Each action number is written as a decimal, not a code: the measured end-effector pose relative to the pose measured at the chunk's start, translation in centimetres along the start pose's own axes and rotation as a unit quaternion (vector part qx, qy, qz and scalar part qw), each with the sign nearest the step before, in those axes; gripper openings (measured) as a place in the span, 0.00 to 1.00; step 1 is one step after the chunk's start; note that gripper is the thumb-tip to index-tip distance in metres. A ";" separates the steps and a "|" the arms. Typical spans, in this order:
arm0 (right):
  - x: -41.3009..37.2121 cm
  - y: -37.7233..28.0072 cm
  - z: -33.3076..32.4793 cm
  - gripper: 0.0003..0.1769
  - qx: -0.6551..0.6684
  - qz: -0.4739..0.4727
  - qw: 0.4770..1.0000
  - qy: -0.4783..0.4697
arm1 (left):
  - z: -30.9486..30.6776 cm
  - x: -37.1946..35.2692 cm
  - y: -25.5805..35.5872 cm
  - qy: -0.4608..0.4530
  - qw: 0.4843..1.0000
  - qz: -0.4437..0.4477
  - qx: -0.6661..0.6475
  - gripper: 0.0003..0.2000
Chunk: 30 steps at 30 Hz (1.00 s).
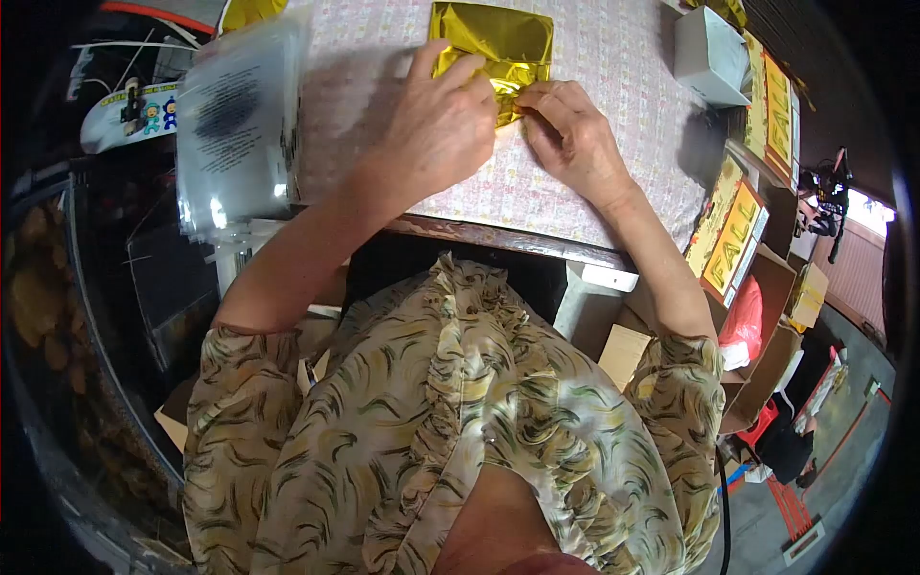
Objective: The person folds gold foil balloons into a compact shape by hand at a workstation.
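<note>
A folded piece of shiny gold foil (498, 36) lies flat at the far middle of the cloth-covered table, its near part crumpled. My left hand (439, 120) rests over its near left side, fingers bent and pressing on the foil. On the near right corner, my right hand (572, 134) pinches the foil's edge between thumb and fingers. The left fingertips are partly hidden behind the knuckles.
A stack of clear printed plastic bags (235, 120) lies at the table's left. To the right are a white box (711, 57) and printed packages (733, 230) reading "FALL". Cardboard boxes (757, 383) stand below them. The table's front edge (508, 237) runs before my body.
</note>
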State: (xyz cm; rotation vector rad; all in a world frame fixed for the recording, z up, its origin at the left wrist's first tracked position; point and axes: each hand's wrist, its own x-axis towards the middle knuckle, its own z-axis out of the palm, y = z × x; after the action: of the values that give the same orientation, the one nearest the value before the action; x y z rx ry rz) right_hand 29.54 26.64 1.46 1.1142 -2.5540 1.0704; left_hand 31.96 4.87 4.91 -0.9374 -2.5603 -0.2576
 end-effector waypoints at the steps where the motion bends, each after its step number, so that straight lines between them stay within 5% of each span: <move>1: 0.0 0.0 0.0 0.15 -0.002 0.005 1.000 0.007 | 0.1 0.2 -0.5 0.000 1.000 0.002 0.002 0.05; 7: 0.3 -0.1 -0.6 0.11 0.002 0.044 0.999 0.000 | 0.2 2.2 -3.0 -0.085 0.990 -0.029 -0.107 0.07; 10: 0.5 0.3 -0.2 0.09 0.014 0.059 0.998 0.015 | -0.2 3.7 -4.9 -0.205 0.951 -0.101 -0.210 0.11; 12: 0.2 0.4 0.0 0.09 0.020 0.073 0.997 0.019 | -0.8 4.0 -6.5 -0.341 0.875 -0.137 -0.316 0.16; 13: 0.1 0.2 0.1 0.08 0.001 0.091 0.996 0.026 | -0.6 3.5 -7.3 -0.339 0.876 -0.139 -0.315 0.16; 15: 0.0 0.0 0.2 0.07 -0.017 0.106 0.994 0.033 | 0.5 1.1 -9.1 -0.069 0.894 -0.201 -0.394 0.22; 16: -0.1 0.0 0.2 0.06 -0.007 0.120 0.992 0.040 | 0.7 0.3 -10.4 -0.020 0.891 -0.236 -0.386 0.26; 17: 0.0 0.2 0.3 0.06 0.004 0.134 0.990 0.047 | 1.1 -0.9 -11.0 -0.018 0.892 -0.240 -0.384 0.26; 19: -0.2 1.0 0.7 0.07 0.042 0.141 0.988 0.047 | -0.6 -2.3 -9.9 -0.083 0.795 -0.372 -0.472 0.29; 21: -0.1 0.8 0.6 0.07 0.048 0.171 0.983 0.046 | -0.5 -4.0 -9.0 -0.065 0.750 -0.337 -0.565 0.23; 23: -0.2 0.8 0.7 0.09 0.028 0.159 0.986 0.030 | 0.5 -4.6 -8.1 -0.109 0.925 -0.194 -0.309 0.19; 25: 0.0 0.5 0.8 0.13 0.108 0.233 0.966 0.036 | 0.9 -4.3 -7.3 -0.075 0.931 -0.152 -0.324 0.18; 30: 0.1 -0.1 1.2 0.15 0.090 0.256 0.961 0.058 | 2.7 -4.9 -6.5 -0.009 0.939 -0.210 -0.272 0.13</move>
State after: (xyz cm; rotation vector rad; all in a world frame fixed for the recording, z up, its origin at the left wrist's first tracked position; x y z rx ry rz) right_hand 29.67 25.71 0.63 0.3936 -2.7585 1.4515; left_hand 30.25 -2.08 0.17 -0.5362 -2.7310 -1.1285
